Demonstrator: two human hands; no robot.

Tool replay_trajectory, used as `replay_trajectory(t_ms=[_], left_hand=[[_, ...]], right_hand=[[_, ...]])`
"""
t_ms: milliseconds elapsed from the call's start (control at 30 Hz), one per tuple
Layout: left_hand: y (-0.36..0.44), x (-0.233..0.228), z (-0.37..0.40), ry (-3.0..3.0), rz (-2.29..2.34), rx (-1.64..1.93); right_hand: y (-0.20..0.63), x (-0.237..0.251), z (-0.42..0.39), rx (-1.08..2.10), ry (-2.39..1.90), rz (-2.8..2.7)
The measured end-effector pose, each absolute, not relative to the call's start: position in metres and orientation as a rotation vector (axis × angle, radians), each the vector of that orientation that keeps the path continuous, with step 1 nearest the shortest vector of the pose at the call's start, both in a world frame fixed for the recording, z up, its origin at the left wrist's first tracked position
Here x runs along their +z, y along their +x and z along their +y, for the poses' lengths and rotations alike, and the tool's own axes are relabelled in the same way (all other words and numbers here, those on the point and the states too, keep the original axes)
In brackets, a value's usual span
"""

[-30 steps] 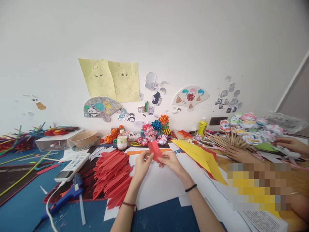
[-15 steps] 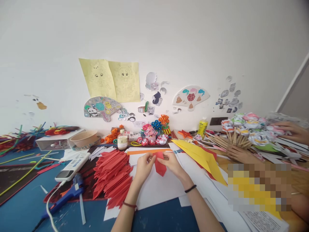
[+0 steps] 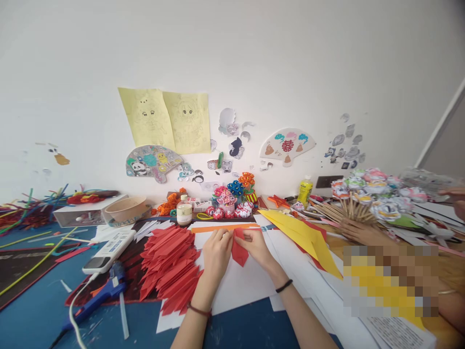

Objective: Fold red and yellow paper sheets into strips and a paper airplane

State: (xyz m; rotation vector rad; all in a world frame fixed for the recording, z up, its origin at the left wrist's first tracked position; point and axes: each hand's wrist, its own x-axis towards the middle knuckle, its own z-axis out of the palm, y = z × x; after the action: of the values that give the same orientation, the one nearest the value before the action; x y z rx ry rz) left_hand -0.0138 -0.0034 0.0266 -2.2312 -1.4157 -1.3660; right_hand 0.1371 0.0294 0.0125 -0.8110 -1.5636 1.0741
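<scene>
While the small red paper piece [image 3: 240, 250] is pinched between the left hand [image 3: 217, 251] and the right hand [image 3: 258, 245], it is held just above the white sheets [image 3: 240, 286] at the middle of the table, its point turned down. Both hands are closed narrowly on its upper edges, thumbs on top. The fold is probably best made if the edges are matched before any crease is pressed, and if the crease is run outward from the centre. The pile of folded red pieces [image 3: 169, 264], lying just left of the hands, is best left undisturbed by the left wrist.
</scene>
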Motion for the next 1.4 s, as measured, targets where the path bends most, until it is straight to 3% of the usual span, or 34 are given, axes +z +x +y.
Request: replay_trajectory(t_ms=[100,300,400,800,1400], left_hand=[[-0.014,0.029,-0.002,-2.316,-1.378,-1.459],[-0.021,0.033,0.009,-2.437,-1.764,-2.282],[-0.025,0.032,0.012,-2.481,-1.925,-2.519],[-0.025,0.028,0.015,-2.497,-1.868,-2.227],[-0.027,0.027,0.015,-2.526,-1.817,-2.101]], right_hand=[[0.138,0.014,0.029,1.058,-0.819,-1.55],[0.14,0.019,0.026,1.071,-0.813,-1.591],[0.14,0.02,0.025,1.086,-0.814,-1.6],[0.14,0.022,0.023,1.044,-0.839,-1.626],[0.141,0.023,0.021,0.975,-0.926,-1.642]])
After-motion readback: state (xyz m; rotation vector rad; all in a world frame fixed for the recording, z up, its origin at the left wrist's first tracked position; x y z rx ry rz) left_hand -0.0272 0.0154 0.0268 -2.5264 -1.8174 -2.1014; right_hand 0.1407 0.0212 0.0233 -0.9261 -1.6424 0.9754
